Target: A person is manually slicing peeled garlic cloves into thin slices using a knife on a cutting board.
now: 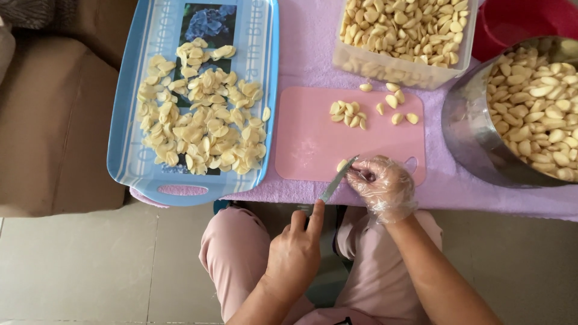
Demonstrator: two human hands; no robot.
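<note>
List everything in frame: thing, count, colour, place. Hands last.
tray: one, blue, left side of the table
garlic slices: many, pale yellow, spread on the tray
cutting board: one, pink, centre, on the cloth
cloves on board: about a dozen, cream, upper part of the board
plastic tub: one, clear, behind the board, full of peeled cloves
steel bowl: one, silver, right, full of peeled cloves
red container: one, top right, partly hidden
cloth: one, lilac, under everything
knife: one, steel blade, at the board's near edge
left hand: bare, grips the knife handle
right hand: in a clear glove, pins a clove at the blade
</note>
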